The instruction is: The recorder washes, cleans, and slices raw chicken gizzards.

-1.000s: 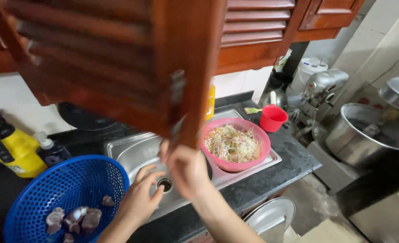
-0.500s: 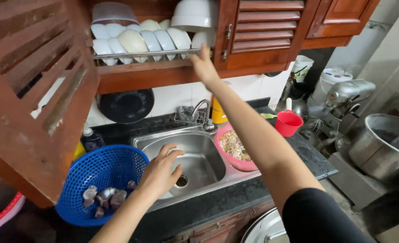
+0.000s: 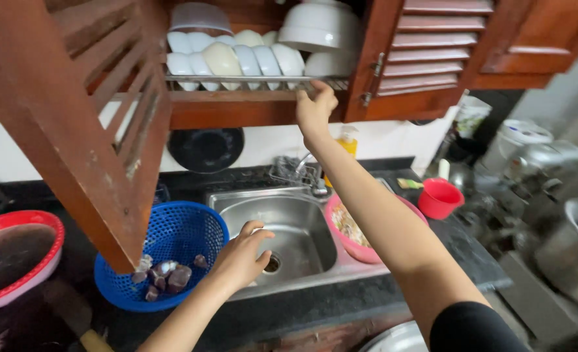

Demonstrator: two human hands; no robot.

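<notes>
The right hand (image 3: 315, 107) is reaching up to the open wooden cupboard (image 3: 250, 107), its fingers curling over the front edge of the wire dish rack (image 3: 250, 79); it is touching the rack's rim just below a large white bowl (image 3: 318, 26), and whether it is pinching the wire or only resting on it cannot be told. White bowls (image 3: 227, 58) are standing on edge in a row along the rack, to the left of the hand. The left hand (image 3: 240, 257) is hovering low over the front rim of the steel sink (image 3: 295, 225), fingers loosely spread and slightly bent, holding nothing; whether it is touching the rim cannot be told. Just to its left a round blue mesh basket (image 3: 178, 231) is sitting on the dark counter with a few dark, shell-like pieces (image 3: 168, 274) lying in its bottom. The louvred cupboard door (image 3: 87, 111) is swinging wide at the left, hiding part of the basket. To the right of the sink a pink bowl (image 3: 360, 248) of pale shredded food is partly covered by the right forearm. Behind it a yellow pump bottle (image 3: 347, 140) is standing against the wall, and a small red cup (image 3: 440, 197) is sitting further right on the counter. A red-rimmed basin (image 3: 15, 225) is lying at the far left.
</notes>
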